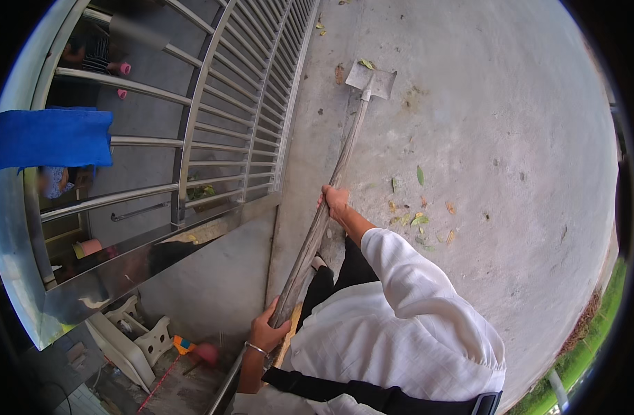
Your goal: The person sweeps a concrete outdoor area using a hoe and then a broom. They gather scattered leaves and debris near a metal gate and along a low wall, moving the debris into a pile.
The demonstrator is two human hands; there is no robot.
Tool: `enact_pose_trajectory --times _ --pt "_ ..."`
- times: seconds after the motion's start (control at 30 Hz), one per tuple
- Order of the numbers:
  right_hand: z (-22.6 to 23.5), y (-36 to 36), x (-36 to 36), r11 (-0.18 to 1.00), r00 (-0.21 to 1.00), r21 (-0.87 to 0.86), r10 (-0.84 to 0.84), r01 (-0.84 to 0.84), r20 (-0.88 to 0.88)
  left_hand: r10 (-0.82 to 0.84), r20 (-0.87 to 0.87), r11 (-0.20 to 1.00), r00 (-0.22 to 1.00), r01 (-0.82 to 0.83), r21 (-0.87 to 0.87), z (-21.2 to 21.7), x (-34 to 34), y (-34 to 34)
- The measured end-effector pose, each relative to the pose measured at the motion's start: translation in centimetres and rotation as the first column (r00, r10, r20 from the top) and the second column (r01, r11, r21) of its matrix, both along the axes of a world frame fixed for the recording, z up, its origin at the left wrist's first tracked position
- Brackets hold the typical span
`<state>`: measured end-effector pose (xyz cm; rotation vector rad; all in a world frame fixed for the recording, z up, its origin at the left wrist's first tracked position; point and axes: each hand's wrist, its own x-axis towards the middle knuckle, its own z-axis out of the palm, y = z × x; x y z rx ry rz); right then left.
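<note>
A shovel with a long, worn wooden handle point(309, 245) stretches from my body out over the concrete. Its flat metal blade point(379, 84) rests on or just above the ground at the far end, and a yellow-green leaf point(366, 63) lies at its far edge. My right hand point(336, 200) is wrapped round the middle of the handle. Lower down, near its rear end, my left hand point(265, 333), with a bracelet at the wrist, is closed round it too. Fallen leaves point(419, 220) lie scattered to the right of the handle.
A metal railing point(213, 117) runs along my left, with a blue cloth point(50, 138) over its near part. Below left are an overturned pale plastic stool point(127, 339) and a red-and-orange object point(196, 349). Grass point(601, 318) borders the concrete point(524, 173) at far right.
</note>
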<state>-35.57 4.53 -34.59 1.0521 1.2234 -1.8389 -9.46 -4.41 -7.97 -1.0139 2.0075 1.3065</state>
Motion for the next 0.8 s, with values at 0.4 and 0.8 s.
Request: enact_pose_trajectory --times 0.4,0.8 --pt "-0.3 -3.7 8.3 0.964 0.97 0.128 0.221 -0.233 0.105 -0.257 -0.105 0.966 0.961 0.252 -0.061 1.0 10.8 -4.6" --pt "-3.4 -7.1 -7.7 0.973 0.974 0.096 0.197 -0.208 0.113 -0.281 -0.106 0.96 0.954 0.278 -0.042 -1.9 -4.3 -9.2"
